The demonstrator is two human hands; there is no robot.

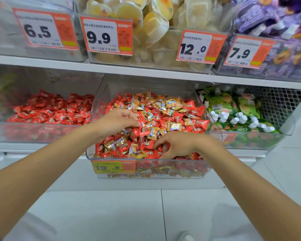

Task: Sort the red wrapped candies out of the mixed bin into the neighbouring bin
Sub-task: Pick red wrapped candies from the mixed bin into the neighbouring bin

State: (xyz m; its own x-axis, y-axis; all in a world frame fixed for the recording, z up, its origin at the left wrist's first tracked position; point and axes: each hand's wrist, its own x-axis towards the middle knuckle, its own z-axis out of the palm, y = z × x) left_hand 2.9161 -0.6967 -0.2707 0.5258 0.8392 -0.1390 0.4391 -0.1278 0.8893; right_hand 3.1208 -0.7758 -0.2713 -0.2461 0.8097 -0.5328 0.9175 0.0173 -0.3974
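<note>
Head view: two bare forearms reach in from 7 and 5 o'clock towards a shop shelf.
Mixed bin (97,101): clear plastic, at the centre of the frame, heaped with red wrapped candies (196,112) and gold wrapped candies (174,126) jumbled together.
Neighbouring bin (33,133): at 9 o'clock of the mixed bin, just beside it; only red wrappers show inside.
Left hand (115,122): over the heap's 9 o'clock side, knuckles up, fingers curled in and bunched towards the thumb, whose tip touches a red wrapper. I cannot tell whether it grips one.
Right hand (178,145): at the heap's 5 o'clock, near the front wall, fingers curled down into the pile, thumb and fingertips pinching red wrapped candies.
Price label (109,166): yellow and orange, on the mixed bin's front wall at 7 o'clock, reading 19.8.
Green packets (233,106): in the bin at 3 o'clock of the mixed bin.
Upper shelf (129,70): at 12 o'clock, carrying bins tagged 6.5, 9.9, 12.0 and 7.9.
</note>
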